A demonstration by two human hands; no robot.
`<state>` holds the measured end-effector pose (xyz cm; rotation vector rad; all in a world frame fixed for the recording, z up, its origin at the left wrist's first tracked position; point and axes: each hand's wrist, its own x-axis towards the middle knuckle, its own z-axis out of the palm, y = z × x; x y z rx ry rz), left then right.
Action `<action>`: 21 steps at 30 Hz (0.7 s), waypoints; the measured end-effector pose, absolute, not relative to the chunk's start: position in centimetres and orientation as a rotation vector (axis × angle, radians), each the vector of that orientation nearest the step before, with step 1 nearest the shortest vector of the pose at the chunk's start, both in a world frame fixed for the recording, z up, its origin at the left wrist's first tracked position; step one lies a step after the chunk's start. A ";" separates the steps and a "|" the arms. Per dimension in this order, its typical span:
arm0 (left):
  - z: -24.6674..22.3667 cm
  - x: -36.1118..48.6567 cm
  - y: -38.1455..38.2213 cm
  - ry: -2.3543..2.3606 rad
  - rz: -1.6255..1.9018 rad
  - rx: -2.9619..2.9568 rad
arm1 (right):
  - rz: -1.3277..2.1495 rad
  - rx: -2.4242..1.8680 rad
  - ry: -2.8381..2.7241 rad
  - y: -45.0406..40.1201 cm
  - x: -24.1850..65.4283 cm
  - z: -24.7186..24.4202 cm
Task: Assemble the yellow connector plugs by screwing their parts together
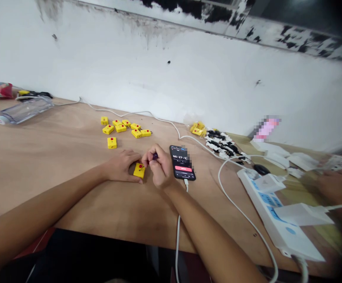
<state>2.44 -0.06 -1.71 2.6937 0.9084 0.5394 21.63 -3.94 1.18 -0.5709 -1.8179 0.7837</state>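
Observation:
A small yellow block with a red button point(139, 170) lies on the wooden table. My left hand point(124, 166) rests on the table, its thumb and fingers closed around the left side of this block. Just to the right, my right hand point(158, 165) is closed in a fist around a dark tool point(155, 156), whose thin end points down to the top of the block. Behind my hands stand several more yellow blocks point(120, 128), one of them point(111, 142) nearer to my left hand.
A phone point(183, 163) with a running timer lies right of my right hand, its white cable trailing forward. Farther right are a power strip point(280, 212), black and white parts point(225, 144) and another person's blurred hand point(340, 184). A clear bottle point(26, 111) lies far left.

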 end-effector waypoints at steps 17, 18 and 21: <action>-1.9 2.5 -0.3 0.984 0.553 2.617 | 1.255 -0.852 -1.221 -2.2 15.3 3.3; -2.0 2.4 -0.3 0.997 0.557 2.603 | 1.308 -0.828 -1.219 -1.9 15.4 3.4; -2.3 2.3 -0.2 0.990 0.570 2.571 | 1.621 -0.655 -1.291 -0.8 16.6 3.7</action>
